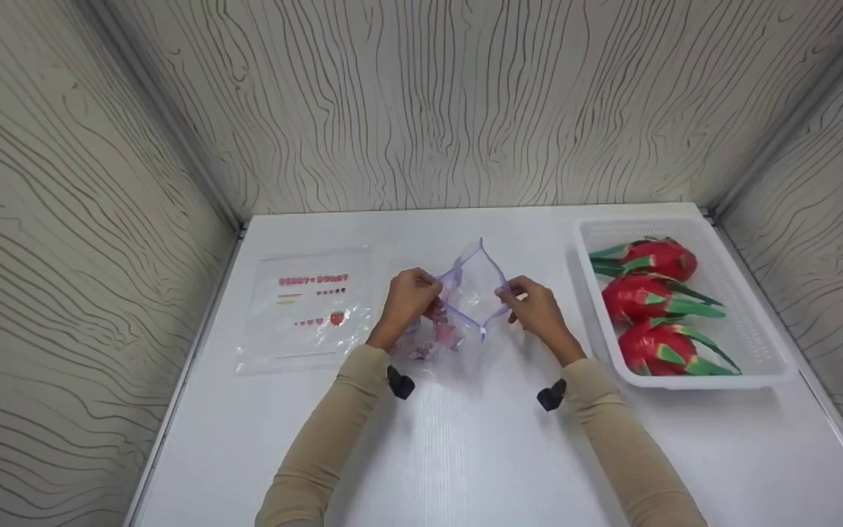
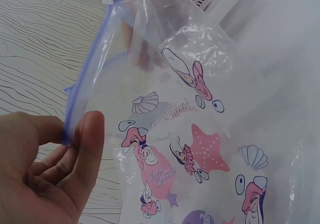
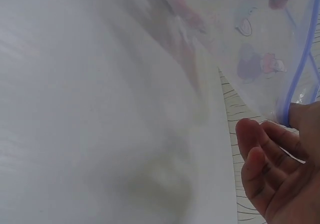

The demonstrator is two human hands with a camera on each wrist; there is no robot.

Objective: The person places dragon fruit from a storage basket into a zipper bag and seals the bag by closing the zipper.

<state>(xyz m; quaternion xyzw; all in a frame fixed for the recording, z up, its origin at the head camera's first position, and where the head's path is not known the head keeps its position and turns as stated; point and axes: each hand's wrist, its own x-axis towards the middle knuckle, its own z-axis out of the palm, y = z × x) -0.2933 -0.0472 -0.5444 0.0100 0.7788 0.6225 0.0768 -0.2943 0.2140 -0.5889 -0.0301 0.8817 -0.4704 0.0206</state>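
Sleeves [image 1: 330, 439]: we see plain tan cloth, long, reaching both wrists.
Wrist blocks [image 1: 400, 382]: small, black, angular, one on each arm's inner side.
Fingers [image 2: 92, 139]: bare.

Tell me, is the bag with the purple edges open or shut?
Open. The hands hold the bag's purple edges apart, and from above they make a wide diamond shape.
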